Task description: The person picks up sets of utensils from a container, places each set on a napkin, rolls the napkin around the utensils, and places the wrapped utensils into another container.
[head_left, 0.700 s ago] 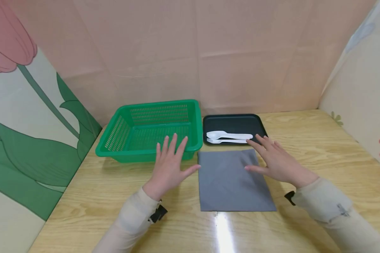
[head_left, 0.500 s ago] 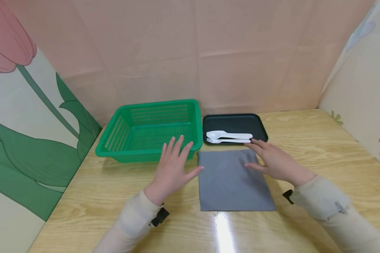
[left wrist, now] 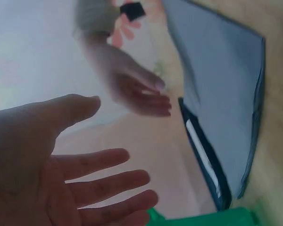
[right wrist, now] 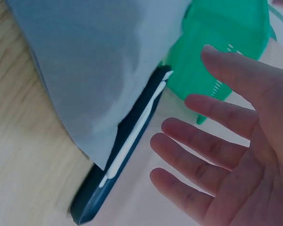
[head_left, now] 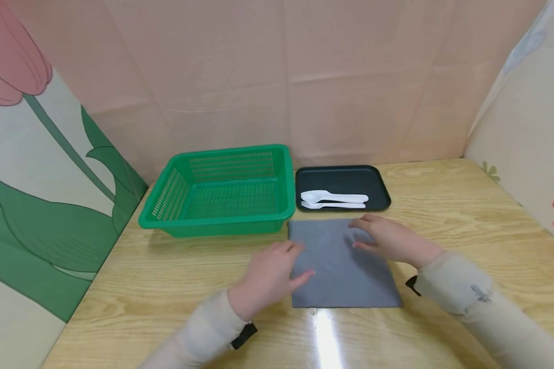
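Note:
A folded grey cloth point(head_left: 337, 266) lies flat on the wooden table in the head view. My left hand point(head_left: 270, 274) hovers by its left edge, thumb apart from the fingers, holding nothing. Over the cloth's upper right part is my right hand point(head_left: 392, 238), its fingers loosely bent and nothing in them. Both wrist views show spread, relaxed fingers, with the palm of the left hand point(left wrist: 85, 174) and of the right hand point(right wrist: 231, 146) bare. Behind the cloth, a black tray point(head_left: 341, 179) bears a white plastic spoon point(head_left: 334, 197) and a white fork point(head_left: 332, 205).
A green slotted plastic basket point(head_left: 226, 225) stands at the back left, right beside the tray. A pink backdrop point(head_left: 286, 92) rises behind the table, and patterned panels close off both sides. Light wood point(head_left: 466, 215) shows to the right.
My left hand has come down and right, from in front of the basket to the cloth's left edge, its fingers bending. The right hand has shifted slightly left and away from the tray.

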### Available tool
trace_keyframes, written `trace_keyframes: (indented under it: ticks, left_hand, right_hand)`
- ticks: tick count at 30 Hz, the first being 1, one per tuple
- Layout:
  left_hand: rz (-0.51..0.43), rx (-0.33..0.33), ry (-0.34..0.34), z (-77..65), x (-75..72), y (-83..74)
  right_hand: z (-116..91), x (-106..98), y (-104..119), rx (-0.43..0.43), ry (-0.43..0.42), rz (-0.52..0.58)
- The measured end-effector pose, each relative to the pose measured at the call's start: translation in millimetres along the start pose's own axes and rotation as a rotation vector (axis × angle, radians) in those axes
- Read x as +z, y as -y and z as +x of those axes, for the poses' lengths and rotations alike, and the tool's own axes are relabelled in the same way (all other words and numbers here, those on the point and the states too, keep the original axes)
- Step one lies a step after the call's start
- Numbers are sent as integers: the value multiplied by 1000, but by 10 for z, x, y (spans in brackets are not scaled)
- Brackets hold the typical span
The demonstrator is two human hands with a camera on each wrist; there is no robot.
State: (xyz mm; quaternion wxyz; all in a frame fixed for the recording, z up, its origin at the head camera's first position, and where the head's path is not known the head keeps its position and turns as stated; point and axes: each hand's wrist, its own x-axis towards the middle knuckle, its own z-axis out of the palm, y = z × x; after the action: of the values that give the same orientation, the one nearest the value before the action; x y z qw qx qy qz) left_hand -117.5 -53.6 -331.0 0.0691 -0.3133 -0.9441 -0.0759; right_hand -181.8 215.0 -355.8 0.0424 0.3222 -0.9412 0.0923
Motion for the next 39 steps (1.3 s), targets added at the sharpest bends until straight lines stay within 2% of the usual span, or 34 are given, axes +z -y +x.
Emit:
trace_keyframes:
  ticks: [6, 9, 15, 24, 31, 39]
  left_hand:
    - [43, 42, 165, -13, 206, -109]
    - [67, 60, 209, -16, 319, -146]
    - [140, 116, 204, -50, 458, -220]
    - [158, 139, 212, -100, 579, -262]
    - [147, 102, 328, -92, 546, -296]
    - [174, 112, 324, -99, 519, -307]
  right_hand:
    - [43, 97, -16, -33, 4, -2]
    - [65, 149, -30, -32, 14, -3]
    - [90, 222, -59, -8, 88, 7]
    - [95, 241, -51, 40, 227, 53]
    - [86, 238, -46, 76, 282, 71]
    - [110, 256, -63, 71, 289, 88]
